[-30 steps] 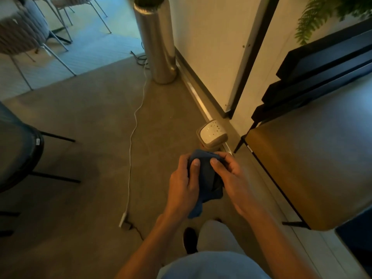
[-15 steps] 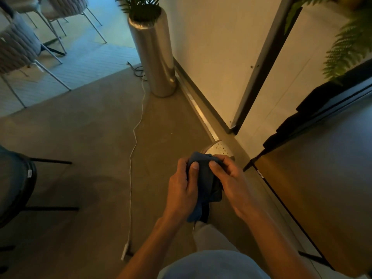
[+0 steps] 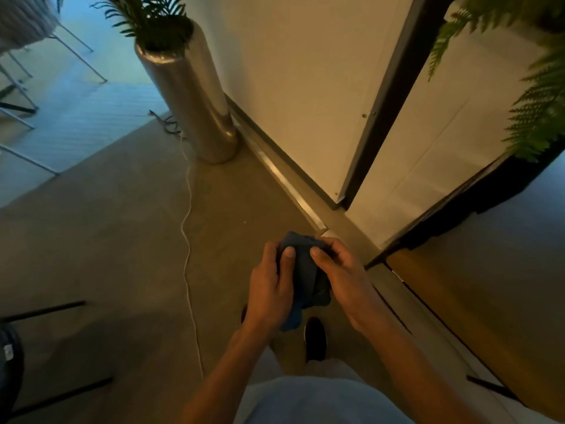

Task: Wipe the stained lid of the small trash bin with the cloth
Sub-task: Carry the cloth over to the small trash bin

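The blue cloth (image 3: pixel 305 270) is bunched and gripped between the left hand (image 3: pixel 269 289) and right hand (image 3: pixel 342 276); no bin lid is visible, so wiping appears not yet begun.

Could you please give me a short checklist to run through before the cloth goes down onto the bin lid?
1. Cloth in hand: ok. The blue cloth is held by the left hand and the right hand.
2. Cloth bunched into a pad: ok, it looks folded between the thumbs.
3. Bin lid in sight: not ok; hands and cloth cover that spot.
4. Stain located: cannot tell.
5. White cable away from the feet: ok, it lies on the floor to the left.
6. One hand free to steady the bin: not ok.
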### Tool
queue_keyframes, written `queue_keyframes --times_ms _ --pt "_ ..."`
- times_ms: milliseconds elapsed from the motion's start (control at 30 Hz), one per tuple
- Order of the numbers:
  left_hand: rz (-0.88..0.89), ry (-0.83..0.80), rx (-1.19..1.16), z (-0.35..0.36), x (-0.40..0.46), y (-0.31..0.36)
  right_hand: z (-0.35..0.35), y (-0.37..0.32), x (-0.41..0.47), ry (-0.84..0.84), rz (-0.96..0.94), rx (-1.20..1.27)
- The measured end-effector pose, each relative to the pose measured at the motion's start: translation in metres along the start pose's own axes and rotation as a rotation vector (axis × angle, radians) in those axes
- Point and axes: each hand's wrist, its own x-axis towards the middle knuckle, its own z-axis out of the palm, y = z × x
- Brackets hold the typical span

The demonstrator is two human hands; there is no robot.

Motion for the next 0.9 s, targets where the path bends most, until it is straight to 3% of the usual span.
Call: queue_keyframes --times_ms 400,900 --pt "0.093 -0.395 0.045 -0.055 0.108 -0.04 0.073 0.009 0.066 0.416 0.047 0.213" --pt "0.111 -0.654 0.06 -0.116 0.127 -0.072 0.155 0.035 0.058 0.622 0.025 0.386"
